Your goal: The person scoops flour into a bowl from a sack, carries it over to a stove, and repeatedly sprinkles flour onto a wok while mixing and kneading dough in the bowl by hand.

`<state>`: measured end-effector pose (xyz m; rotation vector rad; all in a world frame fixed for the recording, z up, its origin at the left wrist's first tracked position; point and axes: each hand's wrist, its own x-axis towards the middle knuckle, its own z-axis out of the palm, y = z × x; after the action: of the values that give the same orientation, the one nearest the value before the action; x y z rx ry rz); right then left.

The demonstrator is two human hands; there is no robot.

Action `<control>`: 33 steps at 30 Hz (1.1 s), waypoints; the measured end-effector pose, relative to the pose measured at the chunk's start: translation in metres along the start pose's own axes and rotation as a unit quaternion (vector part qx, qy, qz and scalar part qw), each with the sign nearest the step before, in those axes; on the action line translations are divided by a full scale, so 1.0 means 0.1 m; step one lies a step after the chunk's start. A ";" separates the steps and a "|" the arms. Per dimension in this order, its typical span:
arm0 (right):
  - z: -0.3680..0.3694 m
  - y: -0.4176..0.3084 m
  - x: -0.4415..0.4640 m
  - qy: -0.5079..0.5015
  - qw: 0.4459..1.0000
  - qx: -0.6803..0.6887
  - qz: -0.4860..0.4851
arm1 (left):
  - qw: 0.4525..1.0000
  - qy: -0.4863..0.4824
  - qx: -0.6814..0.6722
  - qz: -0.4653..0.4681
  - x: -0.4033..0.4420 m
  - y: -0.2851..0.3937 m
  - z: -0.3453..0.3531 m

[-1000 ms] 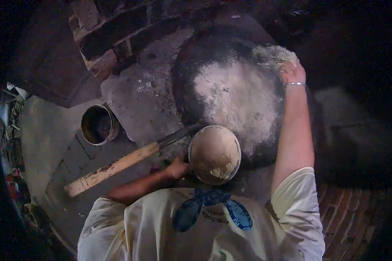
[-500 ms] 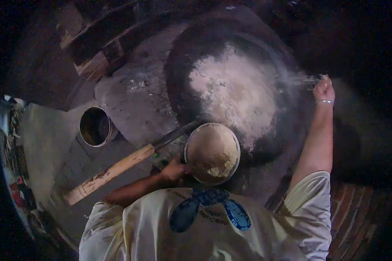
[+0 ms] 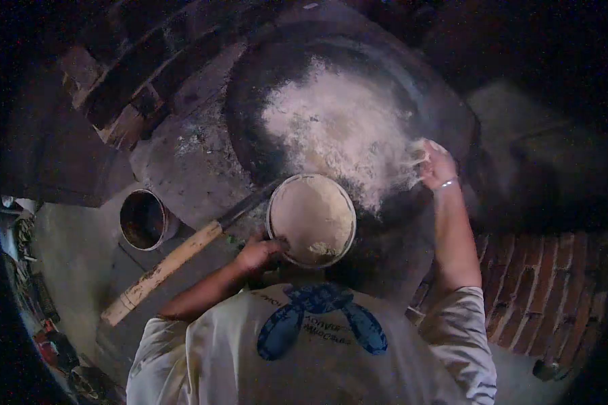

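Note:
A round bucket (image 3: 311, 217) of pale powder, like flour, is held close to my chest. My left hand (image 3: 260, 255) grips its left rim, thumb over the edge. In front is a large dark round pan (image 3: 246, 115), its middle covered by a wide layer of the same pale powder (image 3: 338, 125). My right hand (image 3: 438, 165), with a bracelet at the wrist, is above the pan's right side. Its fingers are apart and slightly blurred, and powder streams off them to the left.
A long wooden handle (image 3: 162, 273) with a dark metal shaft lies left of the bucket, pointing to the pan. Further left stands a smaller bucket (image 3: 143, 219), dark inside. Bricks (image 3: 125, 125) are stacked at the upper left; a brick surface (image 3: 534, 290) is at the right.
My right hand has swung left and inward over the pan, with powder now fanning out at its fingers. My left hand still holds the bucket. The whole view has shifted a little.

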<state>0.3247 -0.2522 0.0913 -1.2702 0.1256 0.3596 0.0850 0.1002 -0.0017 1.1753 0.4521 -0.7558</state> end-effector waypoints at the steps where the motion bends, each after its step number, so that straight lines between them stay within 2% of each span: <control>1: 0.28 0.01 -0.10 0.065 0.995 -0.057 0.045 | 0.999 0.020 -0.026 0.032 -0.01 -0.03 0.04; 2: 0.44 0.04 -0.17 0.129 0.981 -0.113 0.090 | 0.996 0.039 -0.053 0.063 -0.02 -0.06 0.08; 6: 0.65 0.18 -0.07 0.108 0.989 -0.080 0.066 | 0.993 0.048 -0.069 0.078 -0.11 -0.15 0.17; 8: 0.89 0.14 -0.11 -0.027 0.996 -0.066 -0.051 | 0.987 -0.005 -0.118 0.109 -0.10 -0.26 0.12; 9: 0.88 0.16 -0.08 -0.030 0.996 -0.067 -0.050 | 0.987 -0.002 -0.120 0.109 -0.12 -0.31 0.08; 11: 0.85 0.20 -0.07 -0.010 0.984 -0.159 -0.080 | 0.991 0.014 -0.095 0.091 -0.18 -0.38 0.02; 12: 0.85 0.27 -0.07 -0.013 0.984 -0.159 -0.078 | 0.991 0.017 -0.098 0.092 -0.23 -0.40 -0.02; 14: 0.98 0.37 -0.18 0.080 0.988 -0.113 -0.071 | 0.992 0.039 -0.119 0.016 -0.33 -0.44 -0.09; 15: 1.00 0.40 -0.22 0.078 0.988 -0.114 -0.070 | 0.992 0.041 -0.121 0.016 -0.34 -0.47 -0.12; 17: 0.98 0.41 -0.33 0.146 0.978 -0.149 0.022 | 0.981 0.002 -0.160 0.108 -0.32 -0.52 -0.15; 18: 0.98 0.49 -0.39 0.147 0.978 -0.150 0.022 | 0.981 0.002 -0.161 0.108 -0.29 -0.57 -0.18; 19: 1.03 0.62 -0.48 0.092 0.965 -0.244 0.014 | 0.985 0.004 -0.156 0.078 -0.26 -0.62 -0.21; 20: 1.09 0.77 -0.58 0.037 0.941 -0.336 0.006 | 0.988 0.007 -0.150 0.047 -0.25 -0.65 -0.23; 21: 1.07 1.03 -0.63 -0.001 0.877 -0.480 0.013 | 0.987 0.006 -0.150 0.047 -0.27 -0.67 -0.24; 22: 1.08 1.29 -0.71 -0.039 0.790 -0.612 0.019 | 0.985 -0.001 -0.167 0.051 -0.30 -0.68 -0.24; 24: 1.45 1.66 -1.16 -0.185 0.774 -0.591 -0.133 | 0.981 -0.009 -0.184 0.054 -0.35 -0.72 -0.26; 25: 1.68 1.81 -1.21 -0.167 0.719 -0.671 0.074 | 0.985 -0.009 -0.163 0.050 -0.36 -0.74 -0.28; 26: 1.79 1.95 -1.43 -0.117 0.677 -0.727 0.001 | 0.989 -0.008 -0.142 0.045 -0.38 -0.75 -0.30; 30: 1.93 2.58 -1.43 -0.101 0.711 -0.695 0.004 | 0.986 -0.010 -0.153 0.061 -0.51 -0.75 -0.35; 32: 1.96 2.73 -1.45 -0.112 0.757 -0.629 -0.137 | 0.987 0.027 -0.120 0.107 -0.55 -0.82 -0.42; 33: 1.93 2.73 -1.42 -0.114 0.756 -0.630 -0.138 | 0.986 0.028 -0.122 0.109 -0.58 -0.84 -0.46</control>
<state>0.0806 -0.0288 -0.0582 -2.5306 -0.6310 0.3307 -0.0133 0.1440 -0.0332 0.9974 0.4412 -0.4658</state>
